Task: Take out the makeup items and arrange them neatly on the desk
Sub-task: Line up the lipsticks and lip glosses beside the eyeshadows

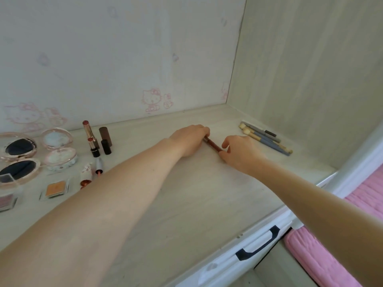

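Observation:
A slim brown pencil (213, 144) lies on the pale wooden desk (186, 193), far of centre. My left hand (189, 139) grips its far end. My right hand (241, 151) pinches its near end with thumb and fingers. To the right, by the side wall, several grey-blue brushes and pencils (267, 138) lie side by side. At the left stand several lipsticks (96, 139), uncapped, with round compacts (58, 137) open beside them. Small square eyeshadow pans (55, 189) lie nearer the front.
A white wall with pink cat prints rises behind the desk, and a wood-grain side panel (310, 79) closes the right. A drawer front with a black handle (259, 244) sits below the desk edge. A pink quilt (342, 235) lies at lower right.

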